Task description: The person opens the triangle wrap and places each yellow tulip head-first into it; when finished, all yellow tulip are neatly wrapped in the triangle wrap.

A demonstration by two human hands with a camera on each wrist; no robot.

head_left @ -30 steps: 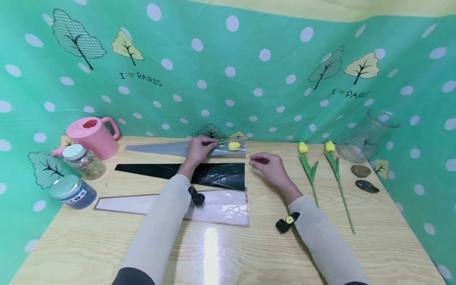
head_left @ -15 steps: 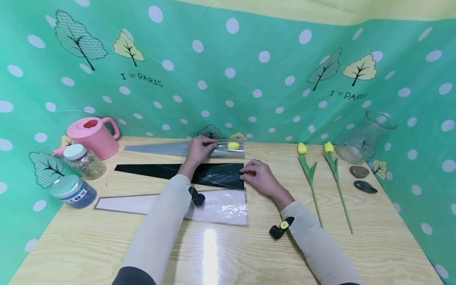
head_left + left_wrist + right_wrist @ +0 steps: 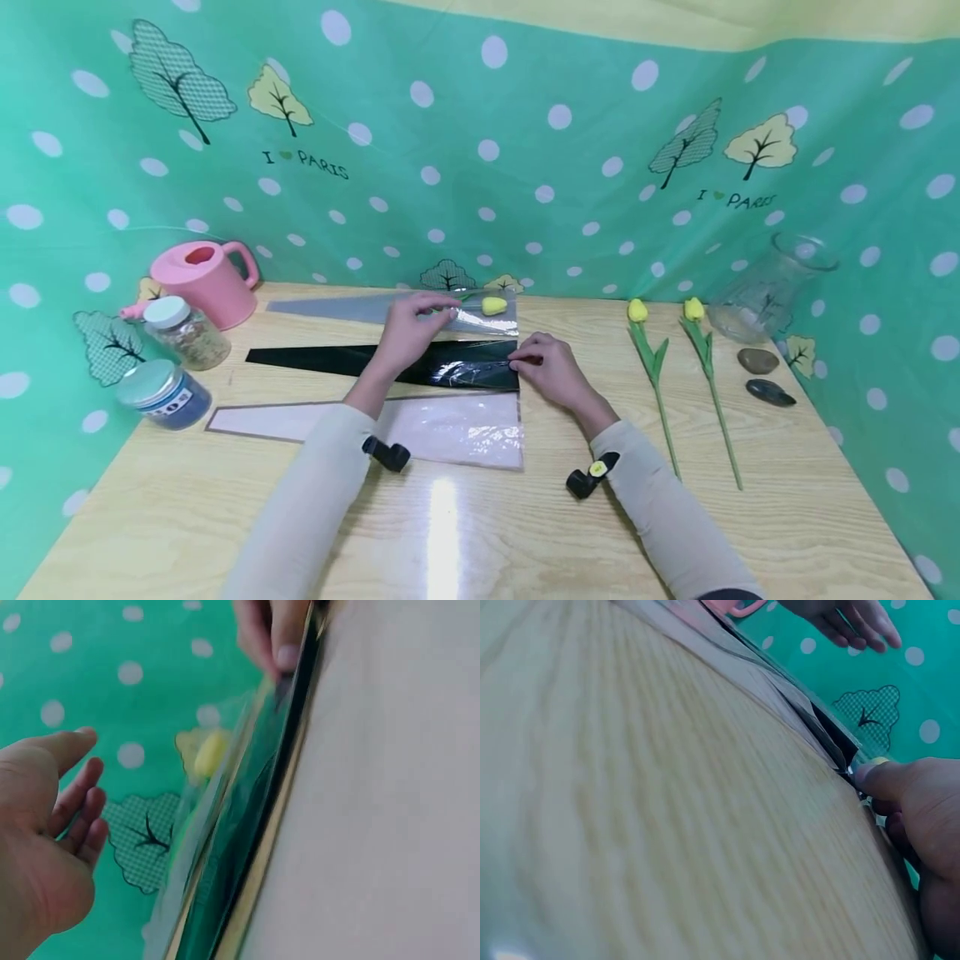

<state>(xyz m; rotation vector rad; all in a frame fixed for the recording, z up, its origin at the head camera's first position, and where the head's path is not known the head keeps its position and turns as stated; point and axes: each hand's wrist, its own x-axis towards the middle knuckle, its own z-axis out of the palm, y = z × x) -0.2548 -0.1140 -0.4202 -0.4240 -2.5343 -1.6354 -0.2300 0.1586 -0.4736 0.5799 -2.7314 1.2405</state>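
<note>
the black wrapping sleeve point(image 3: 390, 363) lies flat on the wooden table point(image 3: 480, 533), between the clear sleeve holding a yellow tulip point(image 3: 492, 306) on the far side and the pale sleeve point(image 3: 420, 427) on the near side. the right hand point(image 3: 546, 368) pinches the black sleeve's wide right end, thumb and forefinger closed on its edge. the left hand point(image 3: 408, 325) hovers above the gap between the clear and black sleeves, fingers relaxed and slightly apart, holding nothing. judgement: the sleeve is thin glossy film, very light, limp and slippery, prone to creasing; the open wide end is the sensible hold, one layer pinched at the edge. the right wrist view shows the fingertip point(image 3: 870, 777) pressed at the sleeve's corner, which the head view leaves small; the left wrist view shows the open palm point(image 3: 37, 847) clear of the film. only the head view shows two loose tulips point(image 3: 660, 367), a glass vase point(image 3: 768, 287) and a pink watering can point(image 3: 202, 283).
</note>
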